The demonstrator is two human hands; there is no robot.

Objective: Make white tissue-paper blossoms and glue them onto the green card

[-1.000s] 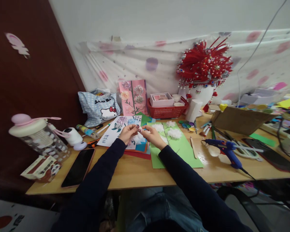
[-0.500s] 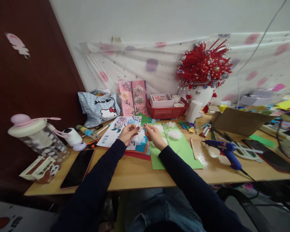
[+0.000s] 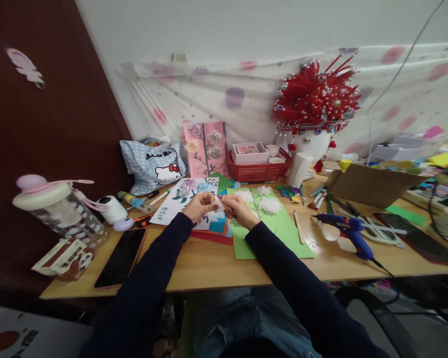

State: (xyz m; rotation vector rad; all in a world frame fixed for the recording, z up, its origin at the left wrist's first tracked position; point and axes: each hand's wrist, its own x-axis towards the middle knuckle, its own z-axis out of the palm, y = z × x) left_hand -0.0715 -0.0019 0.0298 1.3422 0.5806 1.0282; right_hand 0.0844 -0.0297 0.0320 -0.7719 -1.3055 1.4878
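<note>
Left hand (image 3: 199,205) and right hand (image 3: 239,210) pinch shut on one white paper piece (image 3: 219,205), lifted above the green card (image 3: 274,226) for fingertip shaping.

Bare table edge (image 3: 209,273) between phone (image 3: 121,258) and glue gun (image 3: 353,233).

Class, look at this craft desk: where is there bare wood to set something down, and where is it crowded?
Bare table runs along the near edge, between the phone and the glue gun, under the sleeves. Behind the green sheet and rightward, clutter is packed.

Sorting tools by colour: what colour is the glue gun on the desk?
Blue, in the head view: the glue gun lies right of the green sheet.
</note>
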